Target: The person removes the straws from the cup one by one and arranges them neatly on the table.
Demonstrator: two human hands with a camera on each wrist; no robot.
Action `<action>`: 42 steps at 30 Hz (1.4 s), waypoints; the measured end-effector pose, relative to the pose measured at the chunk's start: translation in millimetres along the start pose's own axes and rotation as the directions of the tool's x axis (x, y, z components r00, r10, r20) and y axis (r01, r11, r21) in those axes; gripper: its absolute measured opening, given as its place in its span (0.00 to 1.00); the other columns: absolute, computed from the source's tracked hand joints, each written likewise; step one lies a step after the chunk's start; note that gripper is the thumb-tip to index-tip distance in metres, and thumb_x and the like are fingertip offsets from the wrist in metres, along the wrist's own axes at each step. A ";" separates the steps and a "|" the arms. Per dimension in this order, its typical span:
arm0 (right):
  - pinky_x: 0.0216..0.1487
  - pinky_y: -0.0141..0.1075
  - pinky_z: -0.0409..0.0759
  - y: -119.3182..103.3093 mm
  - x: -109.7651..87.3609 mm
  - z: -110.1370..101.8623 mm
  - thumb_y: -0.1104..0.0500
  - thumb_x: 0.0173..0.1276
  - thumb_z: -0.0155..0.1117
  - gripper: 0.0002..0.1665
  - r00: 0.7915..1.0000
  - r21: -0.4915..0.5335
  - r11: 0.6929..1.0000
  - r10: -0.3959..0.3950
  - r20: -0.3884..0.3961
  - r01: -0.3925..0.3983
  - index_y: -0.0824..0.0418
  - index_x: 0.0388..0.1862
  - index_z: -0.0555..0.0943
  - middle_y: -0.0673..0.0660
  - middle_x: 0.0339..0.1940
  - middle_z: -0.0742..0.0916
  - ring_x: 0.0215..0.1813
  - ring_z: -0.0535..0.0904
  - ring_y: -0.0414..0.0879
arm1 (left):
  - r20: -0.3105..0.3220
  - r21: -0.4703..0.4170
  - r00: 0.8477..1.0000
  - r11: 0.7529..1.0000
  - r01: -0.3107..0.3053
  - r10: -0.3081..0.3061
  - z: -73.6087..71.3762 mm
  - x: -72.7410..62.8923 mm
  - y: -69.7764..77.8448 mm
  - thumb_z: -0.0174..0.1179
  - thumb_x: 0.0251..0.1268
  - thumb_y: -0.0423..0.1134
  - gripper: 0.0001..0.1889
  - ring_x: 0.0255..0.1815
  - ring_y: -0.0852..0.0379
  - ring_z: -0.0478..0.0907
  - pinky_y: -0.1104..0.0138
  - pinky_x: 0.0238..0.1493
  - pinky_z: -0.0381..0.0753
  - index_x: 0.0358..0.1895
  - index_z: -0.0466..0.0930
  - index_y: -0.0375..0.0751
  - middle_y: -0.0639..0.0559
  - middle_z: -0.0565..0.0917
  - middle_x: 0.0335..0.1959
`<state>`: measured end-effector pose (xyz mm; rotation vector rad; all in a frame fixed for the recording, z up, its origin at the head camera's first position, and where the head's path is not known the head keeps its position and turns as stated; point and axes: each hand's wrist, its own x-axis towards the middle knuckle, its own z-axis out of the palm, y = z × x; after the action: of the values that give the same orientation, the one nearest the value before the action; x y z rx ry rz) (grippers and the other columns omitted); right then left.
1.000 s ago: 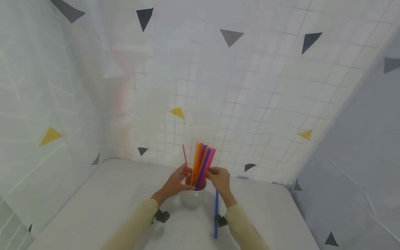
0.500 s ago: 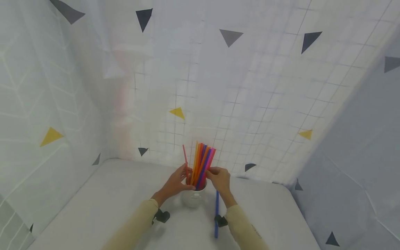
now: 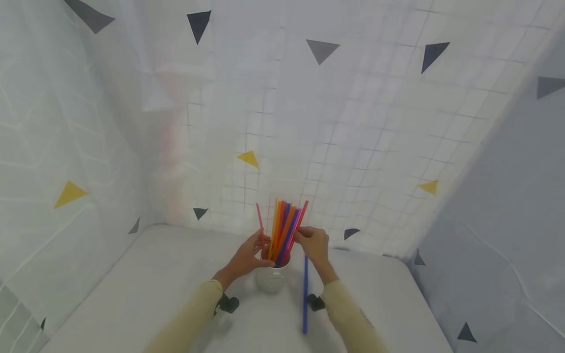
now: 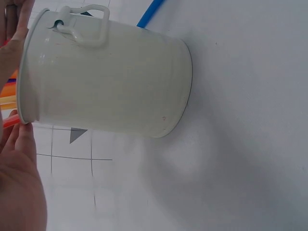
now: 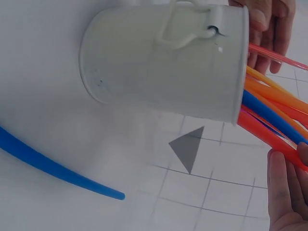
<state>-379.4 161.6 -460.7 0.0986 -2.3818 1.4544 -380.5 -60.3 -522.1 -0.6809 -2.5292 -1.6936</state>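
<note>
A white metal canister with a loop handle on its near side stands upright on the table, full of orange, red, pink and blue straws. My left hand holds its rim, thumb in front and fingers at the far left. A thin red straw leans out near those fingers. On the right side, my right hand pinches a thicker red straw, which sticks up slightly above its neighbours. The canister hides the lower ends of the straws.
A blue straw lies on the white table to the right of the canister, under the right forearm. Behind the table rises a white sheet with grid lines and triangles; similar sheets flank both sides.
My right hand has moved up and slightly right, and the red straw it pinches has risen a little out of the canister. The left hand has stayed in place.
</note>
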 end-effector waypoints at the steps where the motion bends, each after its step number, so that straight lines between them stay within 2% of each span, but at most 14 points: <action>1: 0.42 0.41 0.86 -2.1 1.6 -1.7 0.55 0.65 0.70 0.12 1.000 0.003 1.000 -0.006 -0.003 0.006 0.61 0.42 0.87 0.55 0.34 0.89 0.36 0.87 0.46 | 0.000 -0.002 1.000 1.000 0.003 -0.003 -0.5 0.1 0.0 0.76 0.50 0.45 0.53 0.68 0.52 0.69 0.53 0.65 0.70 0.77 0.51 0.49 0.55 0.76 0.59; 8: 0.42 0.41 0.85 -10.3 10.2 -15.1 0.53 0.64 0.71 0.16 0.998 0.002 0.999 -0.042 -0.036 0.042 0.62 0.44 0.87 0.54 0.35 0.89 0.36 0.87 0.46 | 0.001 -0.002 0.999 0.999 0.038 -0.038 -0.5 -0.1 -5.0 0.76 0.50 0.45 0.54 0.69 0.51 0.68 0.52 0.65 0.70 0.78 0.50 0.50 0.55 0.75 0.61; 13: 0.41 0.40 0.86 -14.7 17.2 -26.3 0.51 0.62 0.72 0.17 0.995 0.006 0.997 -0.074 -0.071 0.075 0.63 0.43 0.87 0.55 0.35 0.90 0.36 0.87 0.46 | 0.002 -0.003 1.000 1.000 0.016 -0.016 1.1 0.6 -8.1 0.76 0.50 0.45 0.54 0.69 0.52 0.68 0.53 0.65 0.70 0.78 0.49 0.48 0.54 0.75 0.61; 19: 0.45 0.42 0.85 -26.5 26.1 -41.4 0.49 0.64 0.70 0.20 0.994 -0.010 0.998 -0.068 -0.085 0.067 0.62 0.46 0.86 0.54 0.37 0.89 0.38 0.87 0.45 | 0.006 -0.018 1.000 1.000 0.001 -0.001 1.7 2.3 -7.2 0.76 0.51 0.44 0.53 0.69 0.52 0.68 0.52 0.65 0.69 0.77 0.50 0.48 0.54 0.75 0.61; 26: 0.44 0.42 0.85 -36.6 33.6 -56.1 0.51 0.64 0.70 0.18 0.989 -0.036 0.997 -0.073 -0.127 0.069 0.61 0.47 0.85 0.55 0.38 0.89 0.38 0.87 0.46 | 0.009 -0.017 1.000 1.000 -0.007 0.007 1.3 3.4 -6.2 0.76 0.50 0.44 0.53 0.68 0.50 0.68 0.49 0.65 0.68 0.77 0.50 0.48 0.53 0.75 0.61; 31: 0.45 0.42 0.85 -36.8 30.5 -62.8 0.52 0.65 0.69 0.18 0.991 -0.044 0.998 -0.047 -0.129 0.041 0.61 0.50 0.84 0.55 0.40 0.88 0.40 0.86 0.46 | 0.011 0.001 1.000 1.000 0.010 -0.010 2.5 3.1 -8.9 0.76 0.49 0.47 0.54 0.68 0.50 0.69 0.50 0.64 0.70 0.78 0.50 0.49 0.54 0.75 0.61; 36: 0.45 0.41 0.85 -26.8 25.1 -65.4 0.52 0.66 0.68 0.20 0.992 -0.039 0.999 -0.015 -0.126 0.010 0.62 0.51 0.83 0.58 0.41 0.88 0.40 0.87 0.48 | 0.010 0.012 1.000 1.000 0.011 -0.011 2.7 1.9 -7.1 0.76 0.49 0.46 0.54 0.68 0.51 0.69 0.53 0.65 0.70 0.78 0.50 0.48 0.53 0.75 0.61; 42: 0.51 0.43 0.83 -11.8 15.6 -68.4 0.52 0.67 0.68 0.21 0.994 0.055 0.996 0.081 -0.071 -0.077 0.64 0.53 0.83 0.60 0.43 0.88 0.41 0.87 0.49 | 0.007 0.025 1.000 1.000 0.005 -0.005 2.5 1.5 -4.2 0.76 0.49 0.46 0.55 0.68 0.50 0.69 0.53 0.64 0.70 0.78 0.49 0.47 0.52 0.75 0.61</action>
<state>-373.7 217.6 -417.2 -0.0357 -2.3141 1.5292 -382.9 -58.9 -526.4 -0.6807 -2.5544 -1.6605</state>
